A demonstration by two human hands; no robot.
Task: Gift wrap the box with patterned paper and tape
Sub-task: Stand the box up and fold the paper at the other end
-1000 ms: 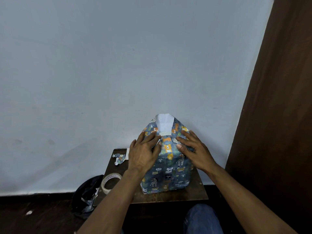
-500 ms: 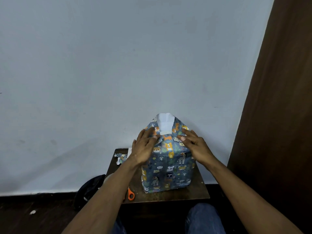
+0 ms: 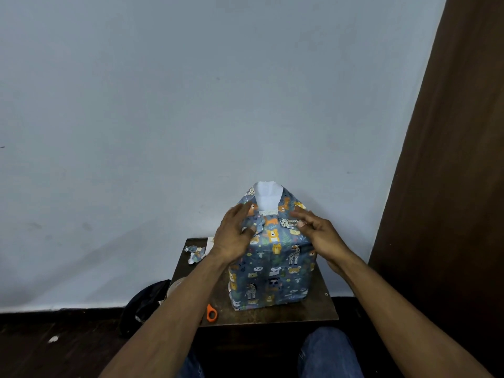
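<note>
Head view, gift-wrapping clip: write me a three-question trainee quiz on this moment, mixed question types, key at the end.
1. True or false: the blue animal-print wrapped box stands on the dark wooden table.
2. Which hand lies on the box's upper left side: A) left hand B) right hand?
3. What colour is the scissors handle at the table's front edge?

Key: 1 true. 2 A. 3 orange.

No readable text — wrapping paper (image 3: pixel 272 257) shows cartoon animals only — no lettering.
</note>
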